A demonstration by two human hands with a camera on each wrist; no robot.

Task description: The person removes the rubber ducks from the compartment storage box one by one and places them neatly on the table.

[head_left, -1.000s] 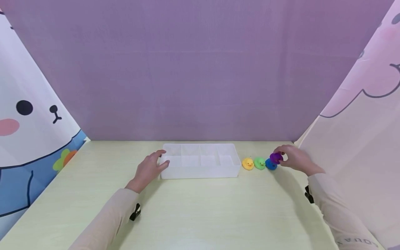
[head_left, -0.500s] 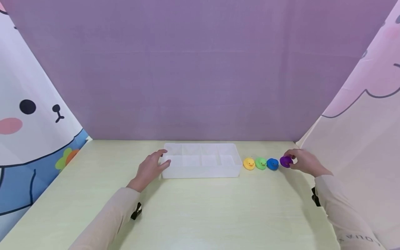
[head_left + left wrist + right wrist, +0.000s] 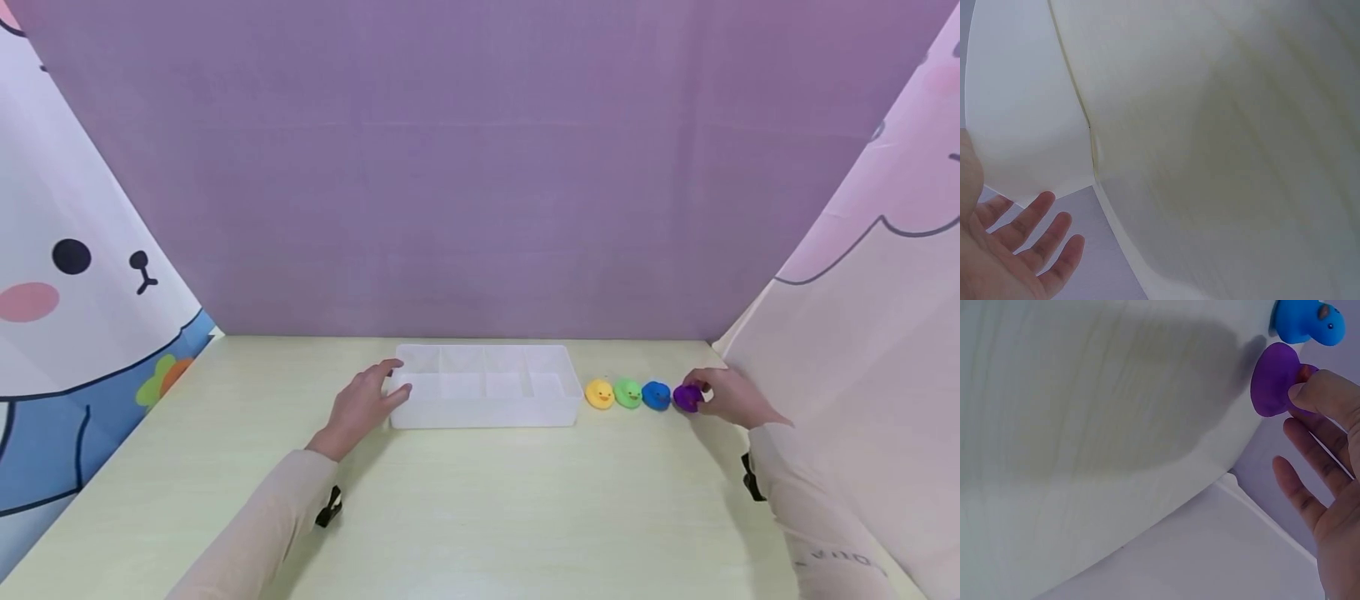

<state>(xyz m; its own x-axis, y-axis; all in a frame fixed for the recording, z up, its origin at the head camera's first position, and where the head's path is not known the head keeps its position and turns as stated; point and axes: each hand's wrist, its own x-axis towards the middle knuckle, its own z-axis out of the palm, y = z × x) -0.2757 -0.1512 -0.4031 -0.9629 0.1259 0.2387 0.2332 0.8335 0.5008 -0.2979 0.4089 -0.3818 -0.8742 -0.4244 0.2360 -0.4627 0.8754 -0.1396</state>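
My right hand pinches a purple toy duck between thumb and fingers. In the right wrist view the flat base of that purple duck faces the table, while the other fingers stay spread. Beside it sits a blue duck, then a green duck and a yellow duck, all in one row. A white divided box stands left of the row. At its left end is my left hand, thumb and fingertips right at the rim, with loosely spread fingers in the left wrist view.
The box has several compartments in two rows, with nothing visible in them. A pale wooden table carries everything. Behind it hangs a purple cloth; printed curtains close off both sides.
My right hand has moved the purple duck from over the blue one to the right and down, to the row's right end. The left hand stays at the box.
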